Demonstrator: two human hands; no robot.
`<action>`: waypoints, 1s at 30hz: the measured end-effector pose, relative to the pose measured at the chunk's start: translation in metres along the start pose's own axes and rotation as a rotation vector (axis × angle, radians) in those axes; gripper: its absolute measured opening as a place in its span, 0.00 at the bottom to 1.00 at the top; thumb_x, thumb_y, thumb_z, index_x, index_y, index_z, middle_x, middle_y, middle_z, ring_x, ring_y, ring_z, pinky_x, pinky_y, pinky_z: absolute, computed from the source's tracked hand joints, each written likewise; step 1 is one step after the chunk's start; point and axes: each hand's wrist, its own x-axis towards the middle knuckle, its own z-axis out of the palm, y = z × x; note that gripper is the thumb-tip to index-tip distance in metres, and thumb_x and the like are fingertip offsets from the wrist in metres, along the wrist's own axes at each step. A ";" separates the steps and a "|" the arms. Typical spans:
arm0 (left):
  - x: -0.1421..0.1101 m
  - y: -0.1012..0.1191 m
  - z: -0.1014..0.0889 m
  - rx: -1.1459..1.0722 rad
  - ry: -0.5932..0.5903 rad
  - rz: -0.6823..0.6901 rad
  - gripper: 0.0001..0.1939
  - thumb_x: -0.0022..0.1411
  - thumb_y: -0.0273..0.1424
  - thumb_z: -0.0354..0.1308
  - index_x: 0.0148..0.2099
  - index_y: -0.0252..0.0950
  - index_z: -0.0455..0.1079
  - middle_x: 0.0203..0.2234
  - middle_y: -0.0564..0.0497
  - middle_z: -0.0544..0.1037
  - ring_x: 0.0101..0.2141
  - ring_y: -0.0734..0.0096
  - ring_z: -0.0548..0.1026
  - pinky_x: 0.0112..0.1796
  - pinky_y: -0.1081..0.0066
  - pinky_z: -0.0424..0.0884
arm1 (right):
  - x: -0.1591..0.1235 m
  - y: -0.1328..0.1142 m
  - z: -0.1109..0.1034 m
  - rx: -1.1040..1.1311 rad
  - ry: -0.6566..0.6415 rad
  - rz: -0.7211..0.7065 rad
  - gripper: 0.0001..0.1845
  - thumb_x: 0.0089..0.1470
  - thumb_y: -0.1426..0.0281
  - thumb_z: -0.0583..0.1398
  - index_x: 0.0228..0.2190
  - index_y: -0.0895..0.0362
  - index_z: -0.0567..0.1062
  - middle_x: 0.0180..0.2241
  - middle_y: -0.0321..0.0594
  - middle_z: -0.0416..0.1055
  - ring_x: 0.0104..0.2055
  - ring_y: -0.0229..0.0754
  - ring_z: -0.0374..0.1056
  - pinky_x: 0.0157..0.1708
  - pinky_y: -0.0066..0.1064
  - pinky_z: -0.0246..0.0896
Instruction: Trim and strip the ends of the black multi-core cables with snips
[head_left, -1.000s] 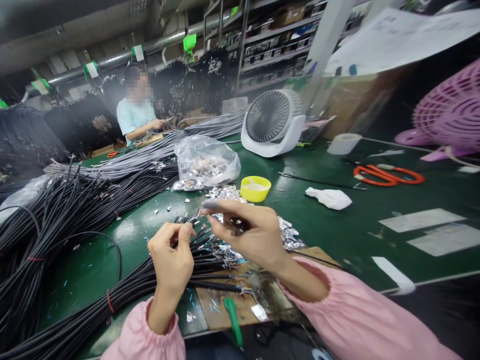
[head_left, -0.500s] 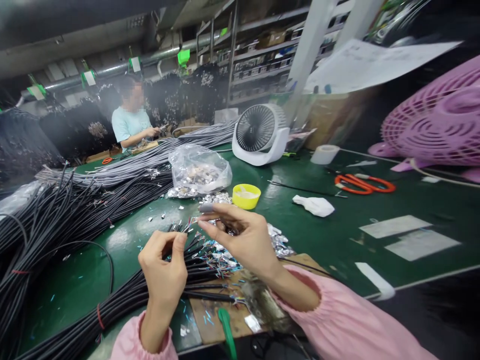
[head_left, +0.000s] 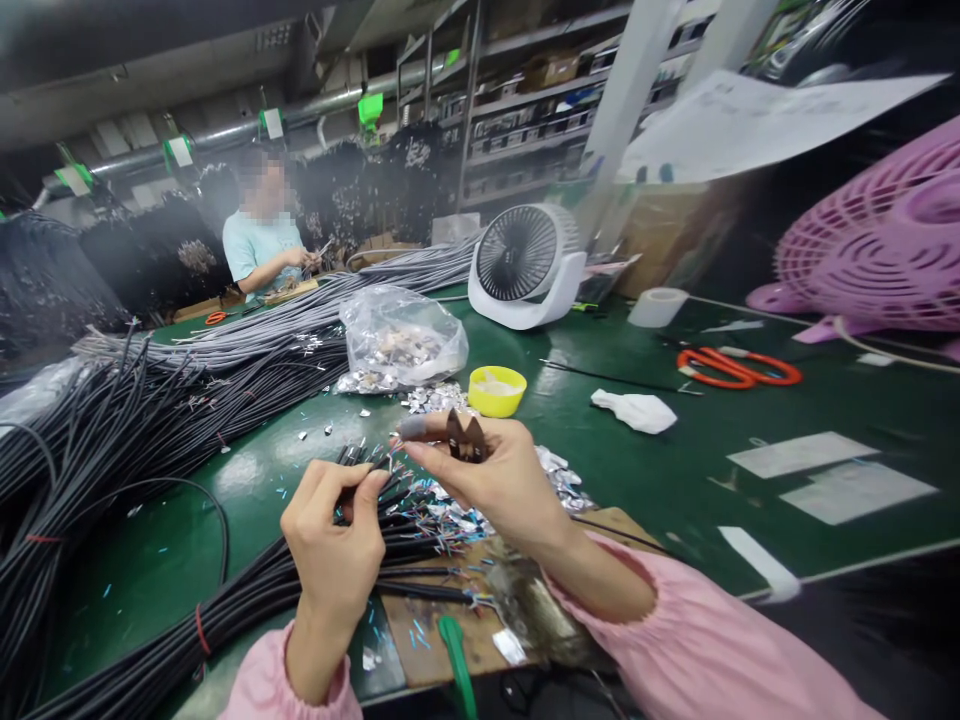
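My left hand [head_left: 334,535] is closed, thumb against finger, round a black cable [head_left: 382,464] near its stripped end. Thin coloured wires [head_left: 394,447] come out of that end, pinched between the thumb and forefinger of my right hand [head_left: 499,470]. A grey cover [head_left: 412,428] is on the right fingertip. Tucked in the same hand is a small dark brown piece with pointed edges [head_left: 466,438]; its kind I cannot make out. Beneath both hands lies a bundle of black cables [head_left: 255,590], its stripped coloured ends on a brown board [head_left: 409,640].
Foil scraps [head_left: 559,478] lie right of the wires. Behind stand a yellow cup [head_left: 497,400], a clear bag of scraps [head_left: 405,340] and a white fan [head_left: 525,265]. Orange-handled scissors [head_left: 739,367] lie at right. More cables [head_left: 187,410] fill the left; a co-worker [head_left: 262,245] sits beyond.
The left hand has shifted slightly right, bringing the cable end closer to the right fingertips. The right hand has turned a little, showing the brown piece more clearly.
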 end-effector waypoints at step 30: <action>-0.001 0.002 0.001 0.023 0.021 0.014 0.08 0.59 0.28 0.55 0.26 0.36 0.69 0.21 0.53 0.73 0.24 0.75 0.70 0.26 0.75 0.65 | -0.002 0.001 0.000 -0.039 -0.002 0.028 0.11 0.40 0.64 0.65 0.25 0.61 0.77 0.10 0.30 0.61 0.09 0.29 0.50 0.07 0.22 0.46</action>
